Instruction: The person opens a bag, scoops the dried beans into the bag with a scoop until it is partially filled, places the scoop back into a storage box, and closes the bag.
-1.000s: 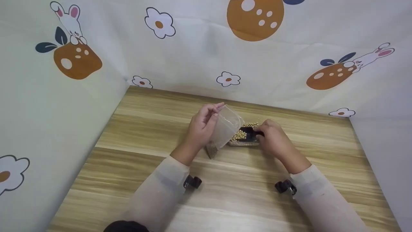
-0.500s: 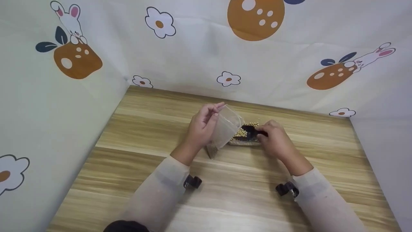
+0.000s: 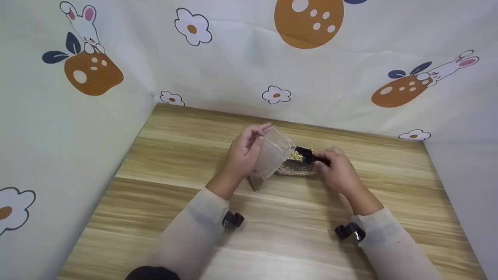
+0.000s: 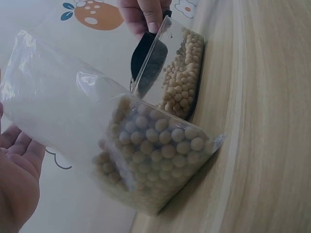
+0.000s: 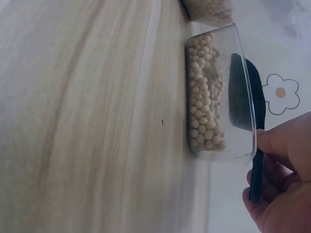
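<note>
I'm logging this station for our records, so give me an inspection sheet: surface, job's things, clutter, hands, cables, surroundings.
Surface: wood-grain tabletop, one tiny dark speck.
Job's things: clear bag and clear container, both holding round beans; black scoop carrying beans.
Clutter: unidentified black object at the head view's lower edge.
Hands: left hand holds the bag's upper part; right hand grips the scoop.
Cables: nothing seen.
Surroundings: pale wall covering printed with rabbits, fruit and flowers.

Beans [image 5: 200, 99] in box [image 5: 237, 141] (bag [image 3: 271, 157] left)
</note>
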A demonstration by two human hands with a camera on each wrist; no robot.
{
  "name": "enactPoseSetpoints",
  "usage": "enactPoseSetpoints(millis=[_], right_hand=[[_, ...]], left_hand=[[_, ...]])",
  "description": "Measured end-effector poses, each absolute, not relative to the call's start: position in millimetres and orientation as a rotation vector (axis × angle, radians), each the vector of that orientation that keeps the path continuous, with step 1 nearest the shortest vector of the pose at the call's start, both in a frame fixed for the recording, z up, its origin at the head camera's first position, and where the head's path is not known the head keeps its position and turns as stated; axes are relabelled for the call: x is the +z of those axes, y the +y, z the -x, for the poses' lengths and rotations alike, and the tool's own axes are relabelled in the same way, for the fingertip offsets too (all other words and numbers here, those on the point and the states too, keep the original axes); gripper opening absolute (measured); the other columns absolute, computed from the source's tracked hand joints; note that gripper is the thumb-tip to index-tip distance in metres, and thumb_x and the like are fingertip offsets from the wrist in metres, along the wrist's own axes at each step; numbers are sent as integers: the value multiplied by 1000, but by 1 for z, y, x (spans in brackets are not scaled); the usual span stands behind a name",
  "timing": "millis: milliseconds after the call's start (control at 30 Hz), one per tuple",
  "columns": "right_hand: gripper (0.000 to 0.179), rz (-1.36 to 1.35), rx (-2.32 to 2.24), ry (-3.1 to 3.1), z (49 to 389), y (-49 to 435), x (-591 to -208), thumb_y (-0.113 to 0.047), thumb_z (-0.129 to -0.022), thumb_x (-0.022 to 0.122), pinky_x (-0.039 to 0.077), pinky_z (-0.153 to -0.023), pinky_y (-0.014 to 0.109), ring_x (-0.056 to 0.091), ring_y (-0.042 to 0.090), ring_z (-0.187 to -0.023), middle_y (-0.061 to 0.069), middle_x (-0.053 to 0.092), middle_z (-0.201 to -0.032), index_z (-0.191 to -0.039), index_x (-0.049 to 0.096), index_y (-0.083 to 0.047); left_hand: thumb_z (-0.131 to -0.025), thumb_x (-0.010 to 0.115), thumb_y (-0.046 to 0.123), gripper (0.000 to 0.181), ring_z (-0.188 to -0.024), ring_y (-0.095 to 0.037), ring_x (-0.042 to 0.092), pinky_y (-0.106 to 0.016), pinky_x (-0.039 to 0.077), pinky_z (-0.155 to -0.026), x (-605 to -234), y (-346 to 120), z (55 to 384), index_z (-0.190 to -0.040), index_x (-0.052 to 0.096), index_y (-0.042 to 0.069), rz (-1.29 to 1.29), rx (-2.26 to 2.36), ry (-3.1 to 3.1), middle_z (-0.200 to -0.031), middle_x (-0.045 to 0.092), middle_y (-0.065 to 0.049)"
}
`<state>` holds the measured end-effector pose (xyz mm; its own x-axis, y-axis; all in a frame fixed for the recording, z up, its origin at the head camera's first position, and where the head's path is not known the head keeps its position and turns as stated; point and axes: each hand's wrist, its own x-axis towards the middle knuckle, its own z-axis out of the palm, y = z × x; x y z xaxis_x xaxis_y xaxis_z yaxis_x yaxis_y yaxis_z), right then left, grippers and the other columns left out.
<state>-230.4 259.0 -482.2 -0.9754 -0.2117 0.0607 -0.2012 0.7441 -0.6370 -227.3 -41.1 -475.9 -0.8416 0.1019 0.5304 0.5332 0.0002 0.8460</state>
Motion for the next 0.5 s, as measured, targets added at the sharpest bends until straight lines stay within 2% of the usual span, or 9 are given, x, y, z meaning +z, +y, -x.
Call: enactPoseSetpoints(millis=[267,500], right_hand=[[33,237,-1167,2862,228,265,-479,-15,-104,68,50,-111,48,63,34,-121,18,65,-123,-136,71,-5],[32,232,-1248,2856,228,266,-469,-15,-107,64,51,-111,47,61,33,-125,18,64,-129,-136,70,-3]], left_hand=[[-109,49,4,9,-142,-21,64,-32,49,-124,-475,-41,227,-113,56,0,631,-1895,-2000,-148,68,-15],[-109,50,4,9,-142,-23,64,-33,49,-124,-474,-41,226,-113,57,1,624,-1895,-2001,-148,68,-15]])
